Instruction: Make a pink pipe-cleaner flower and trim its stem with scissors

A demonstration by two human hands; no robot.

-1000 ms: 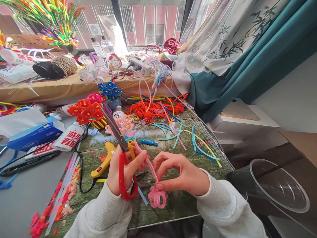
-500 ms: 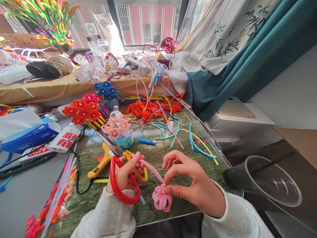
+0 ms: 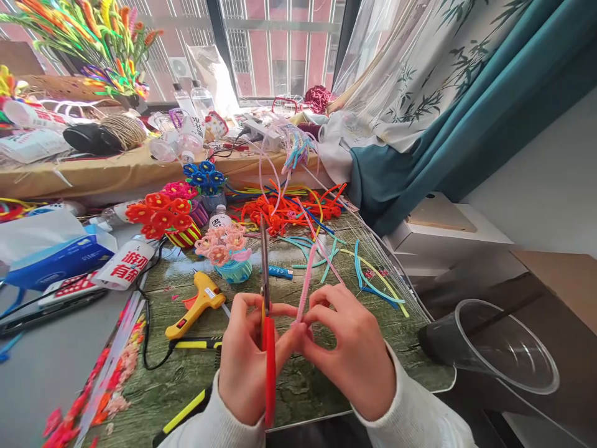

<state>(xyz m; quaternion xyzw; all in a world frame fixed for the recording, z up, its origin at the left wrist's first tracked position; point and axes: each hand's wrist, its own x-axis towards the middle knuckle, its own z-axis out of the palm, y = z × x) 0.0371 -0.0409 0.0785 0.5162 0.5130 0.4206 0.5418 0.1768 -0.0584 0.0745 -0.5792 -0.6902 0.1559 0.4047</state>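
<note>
My left hand and my right hand meet at the table's front, pinching the base of a pink pipe-cleaner flower between their fingertips. Its fuzzy stem points up and away from me; the looped petals are hidden by the fingers. Scissors with red and yellow handles hang on my left hand, edge-on, their blades pointing forward. Left of that hand lies a yellow glue gun. Beyond the hands are a blue glue tube or battery-like cylinder and a pot of pale pink pipe-cleaner flowers.
Red pipe-cleaner pieces and blue-green strips lie farther back. Red flowers and blue flowers stand at the back left. A clear plastic bin is at the right, beyond the table edge. A black cord runs along the left.
My left hand has moved right to join the right hand at the flower's base. The stem has swung from slanting left to upright. The scissors have turned edge-on, blades now pointing forward.
</note>
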